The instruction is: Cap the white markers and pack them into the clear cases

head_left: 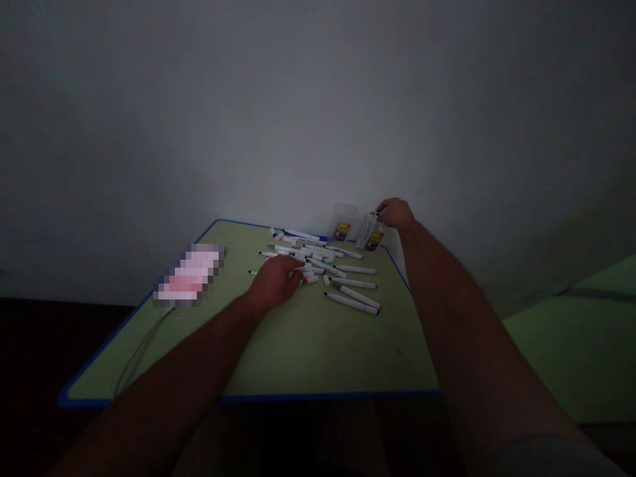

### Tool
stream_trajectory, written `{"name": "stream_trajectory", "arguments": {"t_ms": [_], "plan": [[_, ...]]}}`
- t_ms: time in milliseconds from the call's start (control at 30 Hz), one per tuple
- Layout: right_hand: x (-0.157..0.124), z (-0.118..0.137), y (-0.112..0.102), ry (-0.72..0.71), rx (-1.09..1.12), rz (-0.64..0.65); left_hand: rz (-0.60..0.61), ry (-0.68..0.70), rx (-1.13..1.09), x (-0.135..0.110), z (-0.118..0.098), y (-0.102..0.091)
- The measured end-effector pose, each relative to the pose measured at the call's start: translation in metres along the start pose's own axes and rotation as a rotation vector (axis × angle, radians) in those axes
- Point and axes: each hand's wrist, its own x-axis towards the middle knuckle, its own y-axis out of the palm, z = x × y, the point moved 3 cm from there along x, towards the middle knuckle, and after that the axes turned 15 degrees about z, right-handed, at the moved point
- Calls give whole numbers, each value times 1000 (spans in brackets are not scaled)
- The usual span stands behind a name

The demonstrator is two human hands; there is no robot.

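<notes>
Several white marker pens (342, 275) with coloured tips lie scattered across the far part of a pale green table (308, 344) with a blue edge. My left hand (275, 281) rests on the left side of the pile, fingers curled over some pens. My right hand (396, 213) reaches to the table's far right corner, its fingers closed at the top of a clear plastic pen box (371, 233) that stands there. A second clear box (344, 224) stands just left of it. The scene is very dim.
A pink and white blurred patch (189, 275) lies at the table's left side, with a thin cable (142, 351) running from it toward the near left corner. A bare wall rises right behind the table. Another green surface (576, 344) lies to the right.
</notes>
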Motion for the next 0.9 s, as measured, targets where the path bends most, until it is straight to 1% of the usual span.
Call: {"name": "stream_trajectory", "arguments": {"t_ms": [100, 233, 333, 433, 533, 633, 800, 900], "plan": [[-4, -2, -3, 29, 59, -45, 8, -8, 9, 0, 0, 0], [-15, -10, -10, 65, 189, -187, 16, -21, 13, 0, -2, -2], [-30, -17, -10, 79, 282, -280, 19, -28, 18, 0, -3, -4], [-51, -22, -3, 78, 365, -340, 20, -45, 30, 0, -1, -5], [-74, -23, 11, 100, 463, -339, 27, -77, 33, 1, 2, -6], [-95, -18, 28, 87, 529, -293, 19, -99, 20, 1, 6, -8], [-123, 5, 59, 11, 667, -211, -1, -148, 21, -2, 8, -15], [-137, 20, 73, -55, 706, -164, -10, -174, 22, -3, 10, -22]]}}
